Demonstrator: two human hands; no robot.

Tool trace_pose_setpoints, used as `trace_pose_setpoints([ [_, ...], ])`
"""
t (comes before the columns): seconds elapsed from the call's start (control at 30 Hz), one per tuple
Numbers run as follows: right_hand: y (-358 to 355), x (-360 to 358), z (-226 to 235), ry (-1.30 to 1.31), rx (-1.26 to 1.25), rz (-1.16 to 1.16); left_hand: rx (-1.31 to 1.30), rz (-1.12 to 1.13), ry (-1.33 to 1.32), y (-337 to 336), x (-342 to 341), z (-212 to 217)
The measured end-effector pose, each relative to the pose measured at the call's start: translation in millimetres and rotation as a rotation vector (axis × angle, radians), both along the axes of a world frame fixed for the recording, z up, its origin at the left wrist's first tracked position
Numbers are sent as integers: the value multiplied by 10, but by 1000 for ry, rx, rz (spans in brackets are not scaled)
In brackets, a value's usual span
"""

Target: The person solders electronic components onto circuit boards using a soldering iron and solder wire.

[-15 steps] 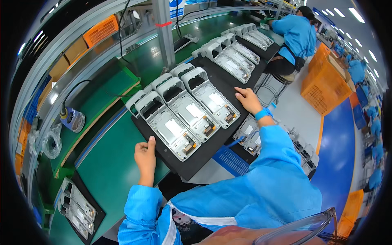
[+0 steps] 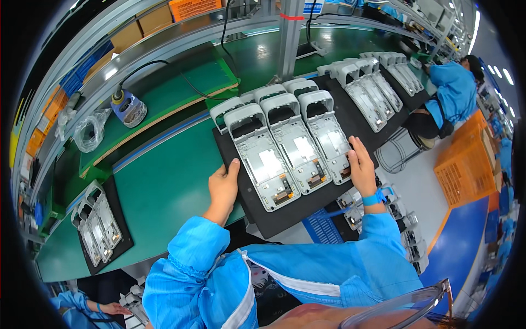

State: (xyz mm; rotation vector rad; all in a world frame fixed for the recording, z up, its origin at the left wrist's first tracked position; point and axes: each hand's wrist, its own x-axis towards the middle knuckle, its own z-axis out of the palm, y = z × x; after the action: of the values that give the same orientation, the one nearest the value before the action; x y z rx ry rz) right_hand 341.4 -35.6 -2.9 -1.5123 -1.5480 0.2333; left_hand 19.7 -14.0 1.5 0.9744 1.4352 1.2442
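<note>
A black board (image 2: pixel 263 222) in front of me carries several light-grey handheld-device housings (image 2: pixel 268 170). Each has a raised open frame at its far end and a small orange-and-brown flex cable at its near end. My left hand (image 2: pixel 223 189) is closed at the board's left edge, its thumb on top and the other fingers partly hidden. On the right, my right hand (image 2: pixel 362 170) reaches over the board with fingers stretched out, the tips touching or close beside the rightmost housing.
Another loaded black board (image 2: pixel 386 129) lies beyond on the green bench (image 2: pixel 159 186); one more (image 2: pixel 120 236) is at left. A metal post (image 2: pixel 290 46), blue-purple bottle (image 2: pixel 130 112) and green shelf stand behind. Stacked housings, orange crates (image 2: pixel 466 164) and a seated co-worker (image 2: pixel 452 90) are at right.
The view has swung left, shifting the scene rightward. My right hand has come from the board's far right corner to beside the rightmost housing. My left hand stays at the left edge.
</note>
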Motion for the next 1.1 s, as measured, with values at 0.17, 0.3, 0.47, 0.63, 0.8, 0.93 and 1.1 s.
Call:
trace_pose_setpoints([
  [0.17, 14, 51, -15, -20, 32, -13, 63, 18, -82, -30, 77, -73],
  [0.3, 78, 30, -62, 50, -14, -32, 31, 11, -246, -52, 107, -39],
  [0.47, 209, 83, -219, 65, 31, -85, 23, -22, -259, 41, 136, -104],
  [0.63, 399, 189, -323, 66, 177, -75, 95, 20, -117, 211, 157, -251],
  [0.8, 550, 156, -396, 268, 141, -94, 150, -28, -212, 293, 169, -328],
  [0.93, 625, 115, -430, 252, 160, -131, 144, 78, -114, 308, 166, -290],
  [1.1, 553, 352, -556, 5, 339, -310, 228, -22, -231, 324, 181, -464],
])
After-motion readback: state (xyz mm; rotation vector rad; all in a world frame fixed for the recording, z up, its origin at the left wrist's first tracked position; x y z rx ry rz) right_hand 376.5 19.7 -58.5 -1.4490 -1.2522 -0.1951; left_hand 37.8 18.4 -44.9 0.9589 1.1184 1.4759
